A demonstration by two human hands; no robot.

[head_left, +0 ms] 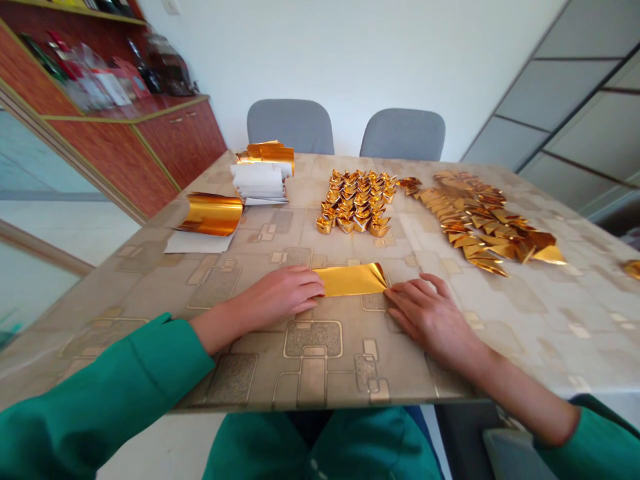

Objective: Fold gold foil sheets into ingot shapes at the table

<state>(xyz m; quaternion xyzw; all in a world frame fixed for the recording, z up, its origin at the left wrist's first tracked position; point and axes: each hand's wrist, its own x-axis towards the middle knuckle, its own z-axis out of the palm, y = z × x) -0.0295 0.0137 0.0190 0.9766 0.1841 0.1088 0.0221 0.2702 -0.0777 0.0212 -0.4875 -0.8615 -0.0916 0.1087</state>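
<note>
A strip of gold foil paper, folded lengthwise, lies flat on the table in front of me. My left hand has its fingers closed over the strip's left end, hiding that end. At the other end, the corner is turned in on a slant with a darker crease, and my right hand grips it between fingertips and thumb. Beyond the strip stand rows of finished gold paper ingots. To their right spreads a heap of flat folded gold pieces with pointed ends.
Curled gold foil sheets with white backs lie at the left, near a taller paper stack. The patterned cloth covers the table. Two grey chairs stand at the far side. A wooden cabinet is at the back left.
</note>
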